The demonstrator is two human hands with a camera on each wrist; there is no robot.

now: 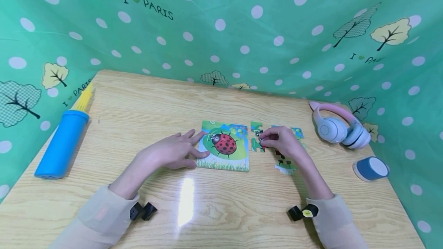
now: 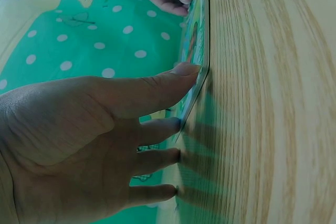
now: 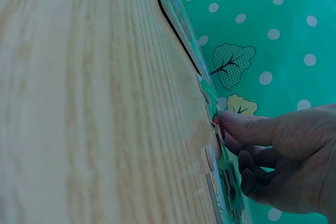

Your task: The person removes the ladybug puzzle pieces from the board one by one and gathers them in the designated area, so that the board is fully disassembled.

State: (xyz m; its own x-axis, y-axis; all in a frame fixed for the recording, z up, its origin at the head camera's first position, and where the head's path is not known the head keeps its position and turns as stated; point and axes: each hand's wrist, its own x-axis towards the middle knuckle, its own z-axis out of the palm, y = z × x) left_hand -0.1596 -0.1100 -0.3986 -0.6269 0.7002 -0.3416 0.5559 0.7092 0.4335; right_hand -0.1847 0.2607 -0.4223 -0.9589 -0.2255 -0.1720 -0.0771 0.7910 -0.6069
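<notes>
A flat ladybug picture board (image 1: 225,164) lies on the table in the head view. My left hand (image 1: 174,151) rests at its left edge, thumb touching the near-left part and the fingers spread loosely. In the left wrist view the thumb (image 2: 163,88) lies over the board's corner. Right of the board, my right hand (image 1: 283,141) pinches a small jigsaw piece with red on it (image 3: 218,123) between thumb and finger, low at the table. Beside it lie a green jigsaw piece (image 1: 256,126) and another piece (image 1: 255,146). The hand partly hides these pieces.
More loose jigsaw pieces (image 1: 285,167) lie under and around the right forearm. A blue hand pump (image 1: 64,143) with a yellow nozzle lies at the table's left. Cat-ear headphones (image 1: 332,129) and a blue cylindrical speaker (image 1: 368,169) are at the right. A dotted green curtain (image 1: 242,72) hangs behind.
</notes>
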